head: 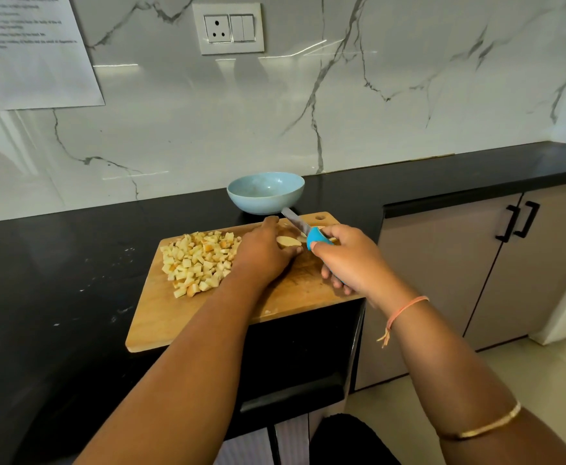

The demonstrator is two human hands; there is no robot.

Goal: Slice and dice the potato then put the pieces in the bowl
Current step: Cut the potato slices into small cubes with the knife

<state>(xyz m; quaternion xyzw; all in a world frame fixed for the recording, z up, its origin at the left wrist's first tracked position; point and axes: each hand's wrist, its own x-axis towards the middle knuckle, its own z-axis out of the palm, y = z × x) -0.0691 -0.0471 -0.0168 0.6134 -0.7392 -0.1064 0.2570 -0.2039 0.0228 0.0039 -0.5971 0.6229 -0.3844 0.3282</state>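
Left hand [265, 253]: laid over the pale last potato piece [288, 242] at frame centre, thumb and fingers apparently pinching it steady for the cut; grip partly hidden.
Right hand [348, 260]: wrapped round the blue-handled steel knife [300, 226], blade angled toward upper left above the piece, poised to slice.
Diced potato cubes [197, 260]: heaped on the left half of the rectangular wooden cutting board [207, 317], apart from the cutting spot.
Round light-blue bowl [265, 203]: just behind the board on the black stone countertop [56, 263], no pieces visible inside, close for easy transfer.
Writing: white printed sheet [30, 52] upper left, text too blurred to read; white socket-and-switch plate [228, 28], no brand visible.
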